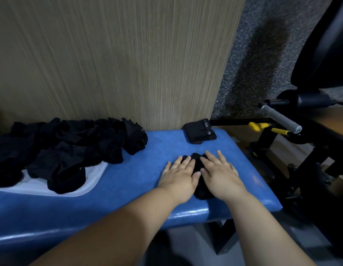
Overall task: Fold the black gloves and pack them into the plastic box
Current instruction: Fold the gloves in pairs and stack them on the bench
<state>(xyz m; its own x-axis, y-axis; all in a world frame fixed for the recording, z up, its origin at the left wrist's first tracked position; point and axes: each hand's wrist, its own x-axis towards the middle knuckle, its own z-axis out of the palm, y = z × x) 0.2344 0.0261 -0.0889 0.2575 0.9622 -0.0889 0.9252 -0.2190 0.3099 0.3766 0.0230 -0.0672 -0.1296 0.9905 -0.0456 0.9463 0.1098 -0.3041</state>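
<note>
A black glove (197, 164) lies on the blue padded bench (140, 169), mostly covered by my hands. My left hand (181, 174) presses flat on its left part with straight fingers. My right hand (218, 172) lies flat on its right part, thumbs nearly meeting. A heap of several loose black gloves (70, 148) sits at the left, spilling over a white plastic box (95, 175). A folded black glove with a small label (199, 132) rests at the bench's far right corner.
A wood-grain panel (109, 54) rises behind the bench. To the right stands black gym equipment with a grey handle (280, 120) and yellow knobs (257, 126). The bench's right edge drops off just beyond my right hand.
</note>
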